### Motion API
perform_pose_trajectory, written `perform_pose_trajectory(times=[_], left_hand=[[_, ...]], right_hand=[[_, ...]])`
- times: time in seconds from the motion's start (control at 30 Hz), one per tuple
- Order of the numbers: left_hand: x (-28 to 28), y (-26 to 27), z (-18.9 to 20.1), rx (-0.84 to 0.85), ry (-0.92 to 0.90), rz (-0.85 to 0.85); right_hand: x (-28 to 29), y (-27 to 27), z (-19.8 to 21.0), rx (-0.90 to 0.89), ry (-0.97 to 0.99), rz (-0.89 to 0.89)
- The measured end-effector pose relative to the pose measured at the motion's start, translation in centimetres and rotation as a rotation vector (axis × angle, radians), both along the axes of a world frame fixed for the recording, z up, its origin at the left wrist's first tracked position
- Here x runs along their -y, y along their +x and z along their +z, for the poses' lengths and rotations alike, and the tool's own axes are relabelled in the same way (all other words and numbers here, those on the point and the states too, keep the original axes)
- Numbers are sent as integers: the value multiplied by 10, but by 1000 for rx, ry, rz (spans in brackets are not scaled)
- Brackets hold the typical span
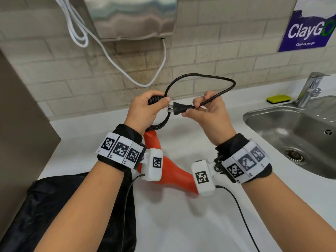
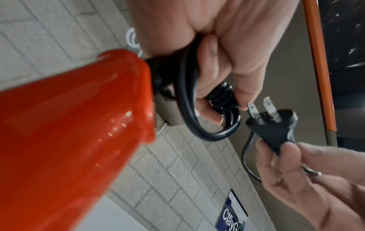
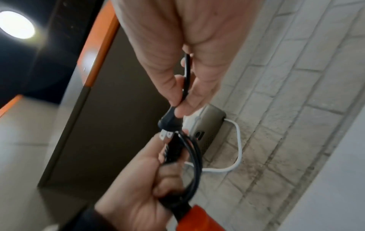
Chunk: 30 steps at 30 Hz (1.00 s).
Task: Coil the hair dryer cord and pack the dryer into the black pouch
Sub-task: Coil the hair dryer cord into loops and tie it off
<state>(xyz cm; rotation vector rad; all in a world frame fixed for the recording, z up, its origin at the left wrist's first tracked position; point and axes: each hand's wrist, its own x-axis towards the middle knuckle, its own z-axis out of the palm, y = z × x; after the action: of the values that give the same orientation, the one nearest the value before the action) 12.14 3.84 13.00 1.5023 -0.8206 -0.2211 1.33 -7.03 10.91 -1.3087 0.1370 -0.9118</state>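
The red hair dryer (image 1: pixel 171 171) (image 2: pixel 65 132) (image 3: pixel 199 218) hangs below my left hand (image 1: pixel 148 108) (image 2: pixel 213 65) (image 3: pixel 150 179), which grips the coiled black cord (image 1: pixel 156 100) (image 2: pixel 219 96) (image 3: pixel 189 157) in its fist. One free loop of cord (image 1: pixel 200 77) arcs up and over to my right hand (image 1: pixel 205 108) (image 2: pixel 296 164) (image 3: pixel 183 87). That hand pinches the black plug (image 1: pixel 180 108) (image 2: pixel 272 129) (image 3: pixel 169 121) at its cord end, prongs pointing at the left hand's coil. The black pouch (image 1: pixel 60 211) lies on the counter at the lower left.
A steel sink (image 1: pixel 294 135) with a tap (image 1: pixel 311 88) is set into the white counter (image 1: pixel 181 224) on the right, a yellow sponge (image 1: pixel 279 99) beside it. A wall dispenser (image 1: pixel 132 17) with white cables (image 1: pixel 112 57) hangs above. A brown panel (image 1: pixel 20 115) stands at left.
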Motion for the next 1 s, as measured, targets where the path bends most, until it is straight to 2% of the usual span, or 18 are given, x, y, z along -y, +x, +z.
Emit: perform_pose_trajectory(times=[0.2, 0.33, 0.43, 0.53, 0.67, 0.87, 1.0], left_hand=[[0, 4, -1, -9, -19, 6], [0, 6, -2, -20, -31, 8], [0, 7, -3, -35, -24, -7], [1, 3, -4, -10, -19, -62], [2, 1, -5, 35, -2, -114], [0, 6, -4, 19, -6, -114], [-2, -1, -1, -11, -23, -179]], right_hand=[[-19, 10, -7, -6, -277, -165], [-24, 11, -10, -29, -477, -165], [-28, 13, -12, -43, -525, -162], [-30, 17, -15, -100, -598, -300], [-30, 26, -13, -113, -585, -420], [-28, 37, -12, -64, -637, -368], [-35, 41, -23, -66, -682, -330]])
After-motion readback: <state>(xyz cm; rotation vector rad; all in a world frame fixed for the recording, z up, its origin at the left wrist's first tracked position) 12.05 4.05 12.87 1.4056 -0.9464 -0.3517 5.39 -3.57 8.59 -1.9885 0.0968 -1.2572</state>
